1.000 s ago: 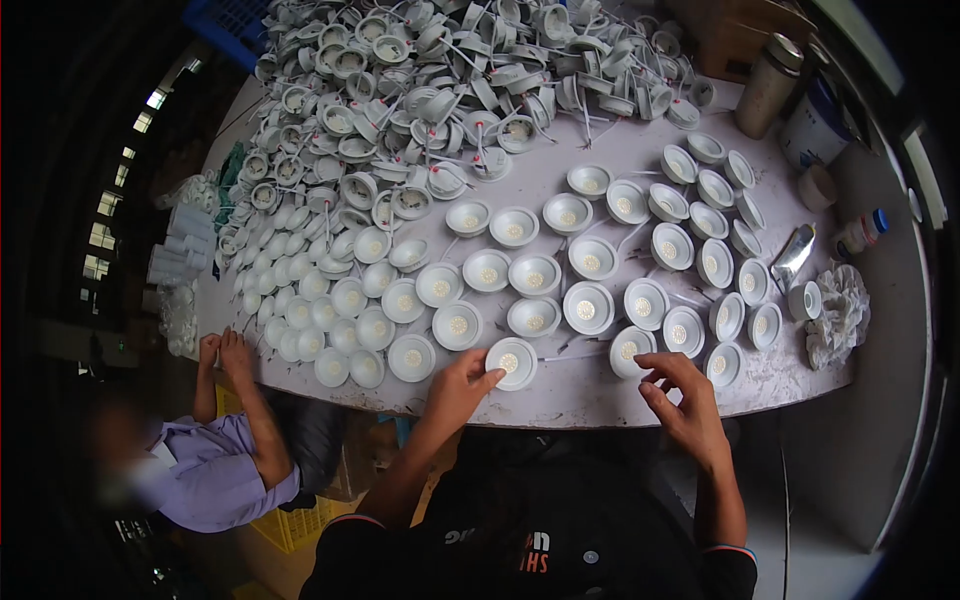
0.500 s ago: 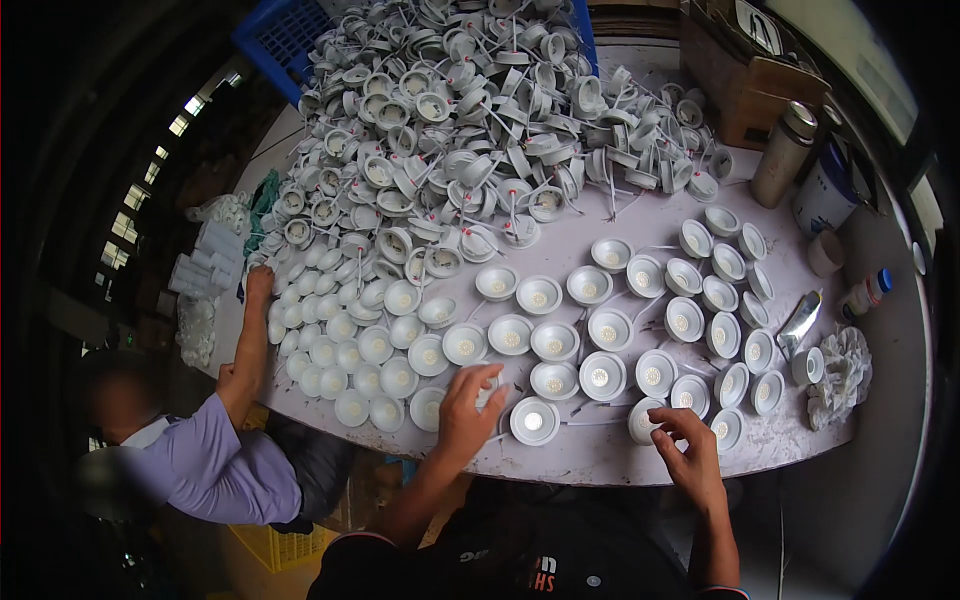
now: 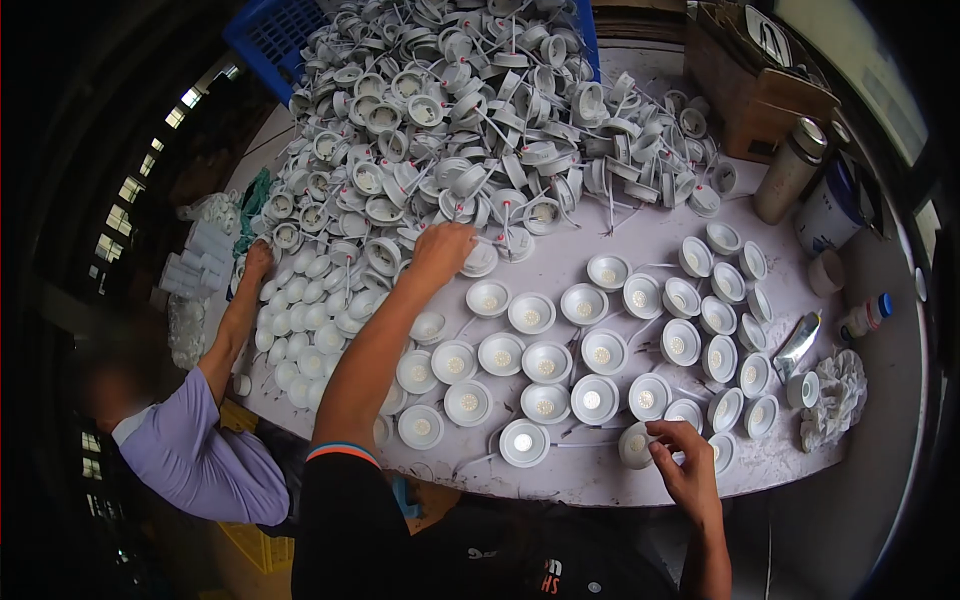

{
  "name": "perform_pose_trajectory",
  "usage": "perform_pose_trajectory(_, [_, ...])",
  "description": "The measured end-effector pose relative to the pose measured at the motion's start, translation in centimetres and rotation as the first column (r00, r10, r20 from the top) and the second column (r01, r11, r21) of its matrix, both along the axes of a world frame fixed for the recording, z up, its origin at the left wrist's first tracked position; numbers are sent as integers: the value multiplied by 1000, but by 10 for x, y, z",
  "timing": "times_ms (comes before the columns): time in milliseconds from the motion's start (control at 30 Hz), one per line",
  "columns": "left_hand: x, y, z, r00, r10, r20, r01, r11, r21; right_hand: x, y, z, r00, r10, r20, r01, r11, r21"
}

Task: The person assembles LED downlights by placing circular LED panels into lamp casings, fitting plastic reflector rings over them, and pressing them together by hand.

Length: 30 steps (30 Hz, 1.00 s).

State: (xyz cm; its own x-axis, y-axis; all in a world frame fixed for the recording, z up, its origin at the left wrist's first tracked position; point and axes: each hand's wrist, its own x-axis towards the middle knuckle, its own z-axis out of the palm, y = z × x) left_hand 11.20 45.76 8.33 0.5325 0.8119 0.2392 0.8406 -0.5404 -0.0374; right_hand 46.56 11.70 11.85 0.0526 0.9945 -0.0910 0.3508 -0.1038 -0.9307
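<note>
Stretched across the table, my left hand (image 3: 445, 250) reaches the near edge of a heap of white lamp housings (image 3: 470, 180) with short cables. Its fingertips are hidden against the heap, beside one housing (image 3: 480, 258). Near the table's front edge my right hand (image 3: 688, 462) is closed by thumb and fingers on the rim of a white downlight (image 3: 637, 446), which is tilted. Left of it lies another downlight (image 3: 524, 442), face up, its cable trailing. Rows of similar downlights (image 3: 594, 399) with yellowish LED faces cover the table around both hands.
A co-worker's hand (image 3: 258, 258) is at the heap's left side. Behind the heap is a blue crate (image 3: 270, 45). On the right stand a steel flask (image 3: 790, 172), a bucket (image 3: 830, 205), a small bottle (image 3: 866, 316) and crumpled white material (image 3: 835, 398).
My left hand has gone from the front row of downlights forward to the heap. My right hand has stayed nearly in place, and the downlight at its fingers is now more tilted.
</note>
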Motion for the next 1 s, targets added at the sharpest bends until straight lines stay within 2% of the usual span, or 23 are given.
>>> perform_pose_trajectory(67, [7,-18,47,982,119,144,-81,966,-245,2,-2,-3,1000,-2,1,2,1000,12])
perform_pose_trajectory(100, [9,-30,67,950,140,281,-50,952,-303,2,-3,-4,1000,-17,-22,17,1000,14])
perform_pose_trajectory(133, [13,-44,80,949,144,281,-54,951,-305,3,-3,-6,999,-31,-44,32,999,18])
perform_pose_trajectory(200, [24,-81,100,683,319,657,149,820,-553,3,-4,-8,997,0,-78,2,1000,22])
perform_pose_trajectory(267, [46,-138,117,545,362,756,393,686,-612,-8,0,4,989,-31,-146,50,990,134])
perform_pose_trajectory(300, [60,-167,114,408,423,809,585,559,-587,-17,2,11,978,4,-211,42,976,212])
perform_pose_trajectory(333, [69,-191,112,448,436,781,690,386,-612,-24,3,20,976,23,-216,24,977,214])
perform_pose_trajectory(400, [97,-233,103,380,509,772,814,212,-540,-33,1,33,944,154,-293,-47,938,342])
perform_pose_trajectory(433, [106,-245,95,318,588,743,868,134,-478,-30,-2,30,940,226,-257,-128,928,350])
perform_pose_trajectory(467, [114,-255,88,262,666,699,915,60,-399,-25,0,29,951,304,-46,-253,859,446])
perform_pose_trajectory(500, [123,-263,80,258,668,698,916,62,-397,-25,-6,31,942,321,-92,-262,881,395])
perform_pose_trajectory(567, [135,-275,69,81,876,475,965,49,-256,-27,-18,33,933,332,-140,-269,900,342])
perform_pose_trajectory(600, [138,-278,67,85,877,472,965,46,-258,-27,-24,32,934,226,-278,-164,959,230])
perform_pose_trajectory(633, [141,-281,65,25,875,484,935,151,-322,-28,-30,31,912,98,-398,-63,993,100])
perform_pose_trajectory(667, [144,-285,63,-26,869,495,892,244,-381,-30,-29,29,941,9,-338,53,984,172])
perform_pose_trajectory(700, [142,-285,63,16,823,568,769,353,-533,-30,-27,30,933,-40,-358,102,982,156])
perform_pose_trajectory(767, [136,-278,57,15,697,717,657,534,-533,-23,-26,35,918,-120,-378,175,978,115])
perform_pose_trajectory(800, [141,-278,62,-34,590,807,512,704,-493,-19,-28,38,915,-133,-381,182,979,96])
perform_pose_trajectory(833, [141,-275,63,86,375,923,353,855,-380,-14,-31,43,945,-109,-309,143,986,90])
perform_pose_trajectory(867, [141,-274,70,247,176,953,253,937,-239,-11,-31,46,967,-73,-242,96,992,84])
perform_pose_trajectory(933, [137,-270,80,528,-157,835,439,892,-109,-10,-29,44,972,-20,-236,47,993,109])
perform_pose_trajectory(967, [138,-266,81,538,-159,828,634,723,-274,-10,-28,50,968,-10,-252,24,998,50])
perform_pose_trajectory(1000, [141,-263,82,550,-166,818,765,493,-414,-11,-27,43,978,-15,-207,40,993,115])
